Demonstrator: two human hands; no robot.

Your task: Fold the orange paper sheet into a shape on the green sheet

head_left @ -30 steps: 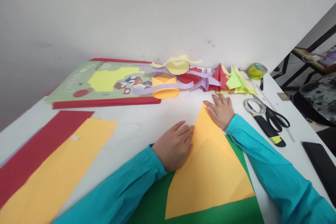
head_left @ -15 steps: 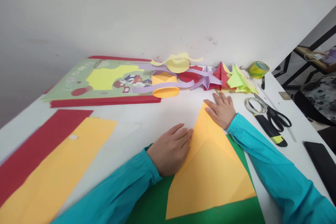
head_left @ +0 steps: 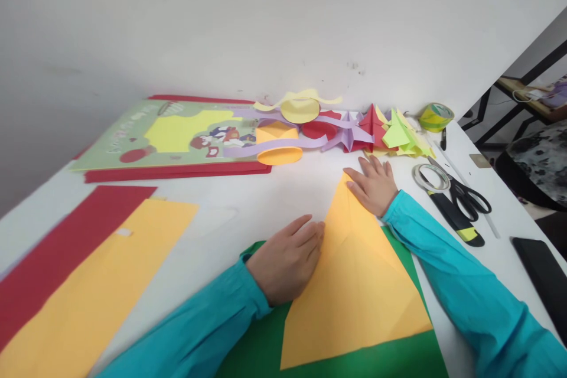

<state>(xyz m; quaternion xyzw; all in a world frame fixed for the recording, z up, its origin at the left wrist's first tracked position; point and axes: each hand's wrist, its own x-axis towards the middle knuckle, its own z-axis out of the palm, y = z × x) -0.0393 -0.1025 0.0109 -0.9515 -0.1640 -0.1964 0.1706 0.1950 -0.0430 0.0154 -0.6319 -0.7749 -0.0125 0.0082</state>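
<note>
A folded orange paper (head_left: 354,295), pointed at its far end, lies on a green sheet (head_left: 266,342) on the white table. My left hand (head_left: 287,260) lies flat on the orange paper's left folded edge, fingers stretched out and together. My right hand (head_left: 374,186) presses flat on the paper's far tip, fingers spread. Neither hand holds anything. Both arms wear teal sleeves.
At the left lie a long orange sheet (head_left: 93,289) and a red sheet (head_left: 66,242). A picture book (head_left: 168,136) and several folded paper shapes (head_left: 354,127) line the wall. Tape roll (head_left: 429,177), scissors (head_left: 465,195), a knife (head_left: 456,221) and a black phone (head_left: 543,280) lie at the right.
My left hand has slid back a little along the orange paper's left edge toward me. My right hand stays on the tip.
</note>
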